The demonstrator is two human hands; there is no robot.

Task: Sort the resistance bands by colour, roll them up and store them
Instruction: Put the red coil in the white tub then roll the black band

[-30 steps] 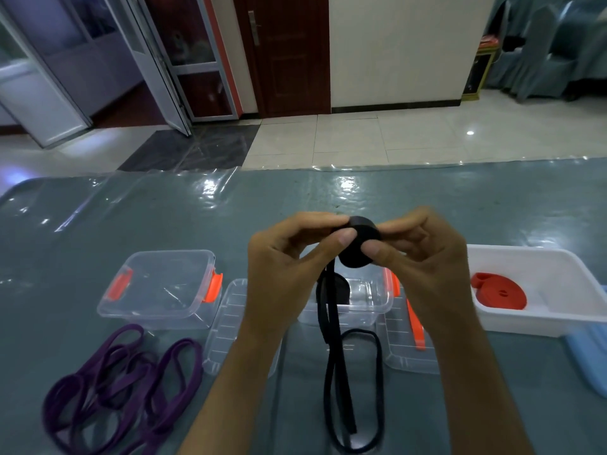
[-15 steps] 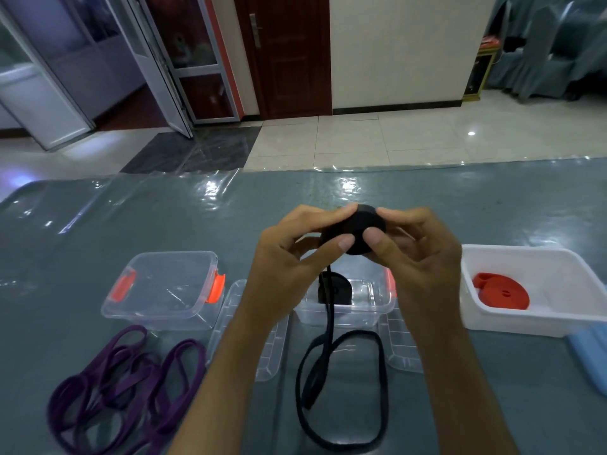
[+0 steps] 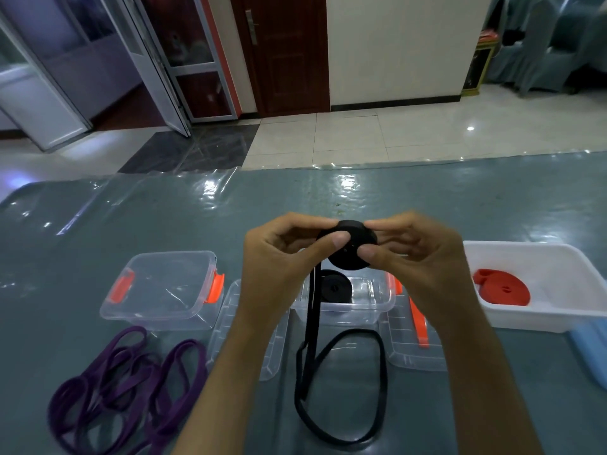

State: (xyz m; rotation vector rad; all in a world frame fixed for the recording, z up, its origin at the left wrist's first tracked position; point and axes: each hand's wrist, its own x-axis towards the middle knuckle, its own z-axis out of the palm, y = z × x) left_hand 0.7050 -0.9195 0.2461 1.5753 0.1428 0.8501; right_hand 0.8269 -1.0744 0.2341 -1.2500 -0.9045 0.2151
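Nearest the person, below and to the left of the left hand, a heap of purple bands [image 3: 124, 392] lies loose on the table [image 3: 427, 198]. Directly under both hands, the unrolled tail of the black band [image 3: 341, 389] hangs down and loops on the table surface. Two clear lids flank that loop: one lid [image 3: 243, 326] under the left forearm, the other lid [image 3: 414, 339], with an orange clip, under the right forearm.

The left hand [image 3: 279, 274] and the right hand [image 3: 423, 257] are raised together, each with fingers and thumb curled, pinching the black roll [image 3: 349, 249] between them; the tail of the band drops from the roll's left edge.

Just beyond and below the hands stands an open clear box [image 3: 345, 307] with a finished black coil [image 3: 335, 290] lying inside. To the left of the left hand is a second clear box [image 3: 161, 287] with orange latches. To the right of the right hand sits a white tub [image 3: 542, 290] holding a rolled red band [image 3: 502, 287], and a blue object [image 3: 591, 353] touches the tub's near corner.

Past the table are pale floor tiles and a dark brown door [image 3: 282, 50].
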